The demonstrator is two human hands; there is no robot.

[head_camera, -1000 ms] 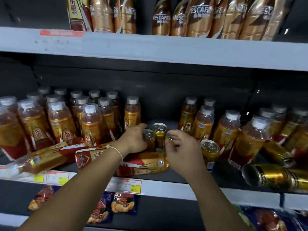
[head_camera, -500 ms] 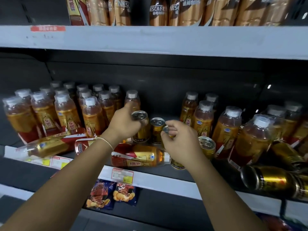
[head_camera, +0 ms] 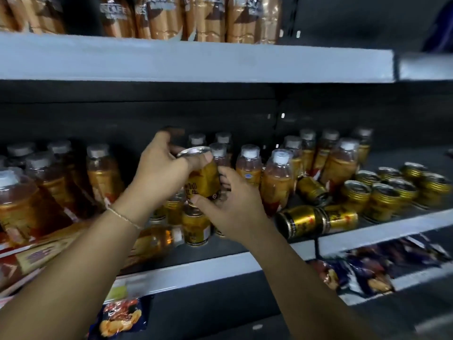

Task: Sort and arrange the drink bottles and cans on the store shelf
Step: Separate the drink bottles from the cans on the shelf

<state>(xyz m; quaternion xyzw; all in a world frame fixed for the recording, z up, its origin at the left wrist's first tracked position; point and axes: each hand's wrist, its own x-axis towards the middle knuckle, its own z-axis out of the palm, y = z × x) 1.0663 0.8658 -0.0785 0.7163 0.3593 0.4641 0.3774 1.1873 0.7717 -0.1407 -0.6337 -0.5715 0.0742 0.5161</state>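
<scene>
A gold can [head_camera: 203,177] hangs lifted above the middle shelf [head_camera: 208,266]. My left hand [head_camera: 161,168] grips it near the top rim. My right hand [head_camera: 232,204] curls round its lower end from the right. Under the lifted can stand other gold cans [head_camera: 196,229]. Orange-drink bottles with white caps [head_camera: 277,177] stand in rows left and right of my hands. One bottle lies on its side [head_camera: 157,239] at the shelf front. Two gold cans lie toppled [head_camera: 316,219] to the right, and one more leans among the bottles [head_camera: 311,190].
A group of upright gold cans [head_camera: 392,192] fills the shelf's right end. Brown coffee bottles [head_camera: 208,18] line the upper shelf [head_camera: 196,60]. Snack packets [head_camera: 122,317] lie on the lower shelf, with more packets [head_camera: 367,271] at the right. Flat cartons [head_camera: 36,258] lie at the left front.
My left hand has lifted the gold can up off the shelf. My right hand left the standing cans and now holds the lifted can's lower end. The view swung right.
</scene>
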